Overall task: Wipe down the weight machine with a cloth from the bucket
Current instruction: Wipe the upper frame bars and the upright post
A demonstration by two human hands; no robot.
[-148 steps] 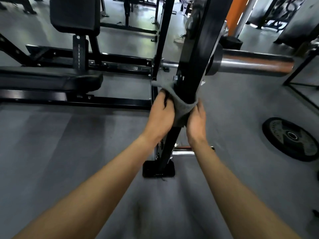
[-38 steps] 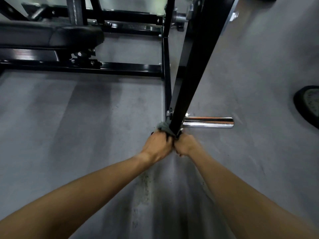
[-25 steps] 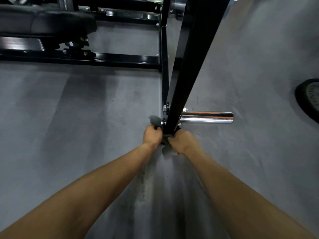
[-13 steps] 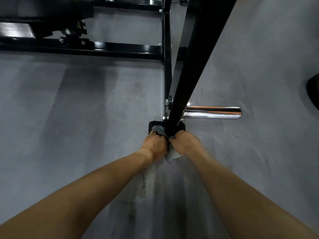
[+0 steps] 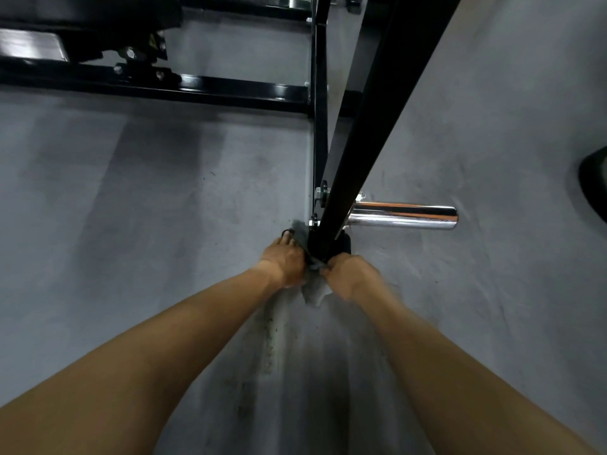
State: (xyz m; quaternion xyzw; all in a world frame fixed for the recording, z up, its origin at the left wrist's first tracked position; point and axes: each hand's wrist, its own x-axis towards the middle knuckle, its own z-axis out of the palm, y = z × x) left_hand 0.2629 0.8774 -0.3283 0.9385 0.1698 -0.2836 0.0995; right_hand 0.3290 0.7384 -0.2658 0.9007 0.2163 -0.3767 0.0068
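A black upright post of the weight machine slants down to its foot plate on the grey floor. A grey cloth is wrapped around the bottom of the post. My left hand grips one end of the cloth on the post's left side. My right hand grips the other end on the right side. A loose fold of cloth hangs between my two hands onto the floor. No bucket is in view.
A chrome plate-storage peg sticks out to the right just above the foot. Black base rails and a bench frame lie at the upper left. A dark weight plate sits at the right edge.
Over the past seconds both hands slid the cloth down the post from mid height to its foot. In the last half second they stayed at the foot plate, the left hand reaching slightly further forward.
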